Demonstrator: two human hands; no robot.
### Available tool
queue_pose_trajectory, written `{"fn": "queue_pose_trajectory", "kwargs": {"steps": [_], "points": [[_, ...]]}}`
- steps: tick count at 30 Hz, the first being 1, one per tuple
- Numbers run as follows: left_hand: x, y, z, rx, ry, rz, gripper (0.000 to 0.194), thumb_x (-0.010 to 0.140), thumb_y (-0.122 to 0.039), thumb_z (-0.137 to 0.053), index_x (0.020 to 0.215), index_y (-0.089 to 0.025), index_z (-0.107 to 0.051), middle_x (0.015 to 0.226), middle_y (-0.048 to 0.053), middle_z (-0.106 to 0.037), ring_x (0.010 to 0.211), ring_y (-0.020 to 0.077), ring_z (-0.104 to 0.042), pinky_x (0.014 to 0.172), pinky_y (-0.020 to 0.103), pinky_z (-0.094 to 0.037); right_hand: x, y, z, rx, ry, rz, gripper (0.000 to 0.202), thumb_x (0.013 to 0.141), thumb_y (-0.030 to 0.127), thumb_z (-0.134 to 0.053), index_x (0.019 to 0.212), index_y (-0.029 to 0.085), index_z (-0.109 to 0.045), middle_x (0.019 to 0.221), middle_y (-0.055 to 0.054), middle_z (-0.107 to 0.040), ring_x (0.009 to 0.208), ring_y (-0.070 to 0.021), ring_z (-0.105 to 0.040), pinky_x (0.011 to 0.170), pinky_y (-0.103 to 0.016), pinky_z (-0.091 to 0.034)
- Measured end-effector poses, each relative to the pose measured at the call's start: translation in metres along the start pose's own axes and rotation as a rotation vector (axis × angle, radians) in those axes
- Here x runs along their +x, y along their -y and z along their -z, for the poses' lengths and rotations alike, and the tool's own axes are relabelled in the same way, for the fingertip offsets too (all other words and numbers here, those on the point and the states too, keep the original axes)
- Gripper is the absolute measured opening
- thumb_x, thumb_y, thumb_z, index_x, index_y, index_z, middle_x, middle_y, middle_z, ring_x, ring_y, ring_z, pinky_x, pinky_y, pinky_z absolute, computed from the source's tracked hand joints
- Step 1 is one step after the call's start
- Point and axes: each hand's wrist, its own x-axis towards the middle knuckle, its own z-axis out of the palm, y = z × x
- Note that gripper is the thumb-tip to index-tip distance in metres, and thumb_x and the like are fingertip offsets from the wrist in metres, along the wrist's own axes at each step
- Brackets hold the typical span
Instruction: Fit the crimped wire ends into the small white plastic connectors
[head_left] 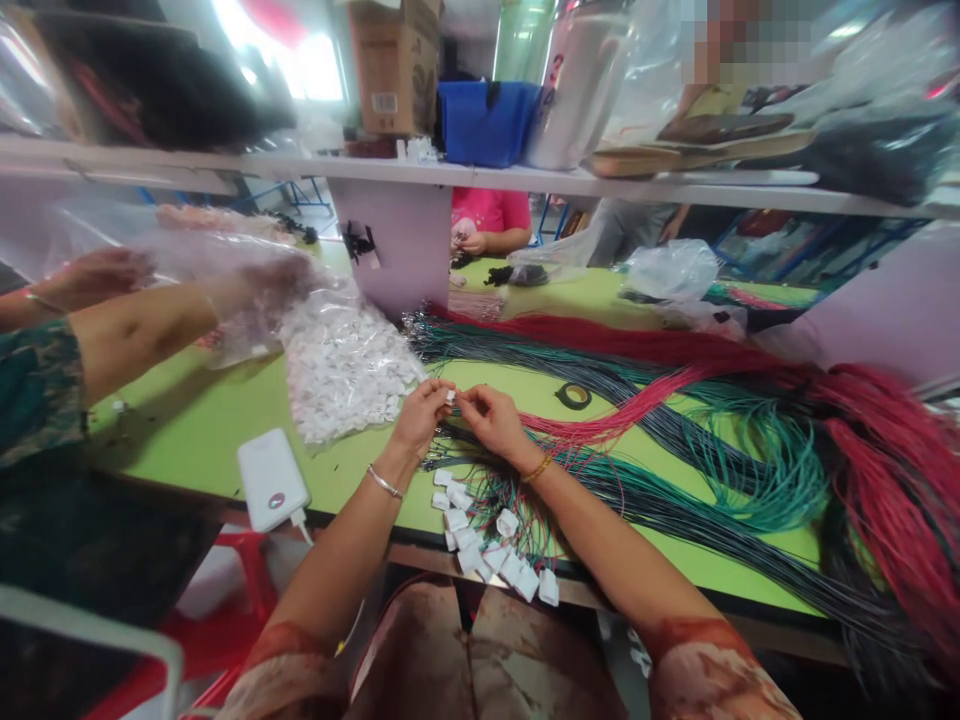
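Near the middle of the view, my left hand (421, 412) pinches a small white connector (450, 397) between thumb and fingers. My right hand (491, 420) meets it from the right, its fingertips pressed together beside the connector; what they hold is too small to make out. Below both hands, several white connectors (527, 582) with thin wires lie at the table's front edge. A clear bag of white connectors (345, 365) is left of my hands. Bundles of red wires (637, 400), green wires (780, 470) and dark wires (697, 520) stretch away to the right.
A white power bank (272, 480) with a cable lies at the front left, and a roll of black tape (574, 395) among the wires. At left, another person's arms (142, 325) reach into a plastic bag. A shelf (300, 165) with a blue bin (489, 122) spans the back.
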Motion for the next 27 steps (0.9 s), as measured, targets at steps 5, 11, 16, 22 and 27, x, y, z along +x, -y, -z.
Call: {"fn": "queue_pose_trajectory", "kwargs": {"steps": [5,11,16,22,27], "points": [[-0.001,0.007,-0.001,0.093,0.001,-0.046,0.026,0.064,-0.03,-0.076,0.08,-0.015,-0.062,0.066,-0.002,-0.06,0.059,0.0078,-0.051,0.059,0.021,-0.04,0.001,0.0,-0.003,-0.06,-0.031,-0.034,0.023,0.083,0.033,-0.052,0.066,0.018,-0.054,0.059,0.001,-0.052,0.054,-0.0107,-0.041,0.055,-0.024,-0.03],[-0.001,-0.013,0.012,0.192,0.054,0.091,0.018,0.063,-0.026,-0.074,0.074,-0.014,-0.066,0.065,0.001,-0.064,0.048,0.006,-0.045,0.046,0.019,-0.03,0.013,-0.015,0.007,0.155,0.162,-0.147,0.03,0.087,0.037,-0.045,0.069,0.017,-0.056,0.062,0.001,-0.054,0.058,-0.0111,-0.046,0.057,-0.022,-0.035],[0.001,-0.029,0.026,0.254,0.108,0.183,0.005,0.059,-0.012,-0.068,0.064,-0.013,-0.066,0.068,0.006,-0.068,0.046,0.0068,-0.046,0.042,0.019,-0.027,0.013,-0.024,0.006,-0.346,0.271,-0.122,0.009,0.08,0.024,-0.057,0.08,0.017,-0.063,0.079,-0.003,-0.062,0.07,-0.0141,-0.051,0.061,-0.024,-0.033],[-0.001,-0.028,0.024,0.297,0.096,0.146,0.014,0.064,-0.024,-0.072,0.063,-0.013,-0.064,0.069,0.007,-0.068,0.048,0.0077,-0.048,0.044,0.02,-0.031,0.009,-0.018,0.001,-0.6,0.313,-0.104,0.015,0.089,0.028,-0.052,0.096,0.02,-0.063,0.096,-0.008,-0.062,0.082,-0.0182,-0.055,0.065,-0.026,-0.034],[0.0,-0.025,0.024,0.321,0.058,0.139,0.019,0.065,-0.027,-0.074,0.065,-0.013,-0.062,0.07,0.005,-0.067,0.048,0.0072,-0.047,0.046,0.02,-0.032,0.009,-0.016,0.0,-0.691,0.331,-0.067,0.022,0.095,0.026,-0.041,0.097,0.018,-0.061,0.097,-0.01,-0.061,0.081,-0.0196,-0.055,0.064,-0.028,-0.034]]}}
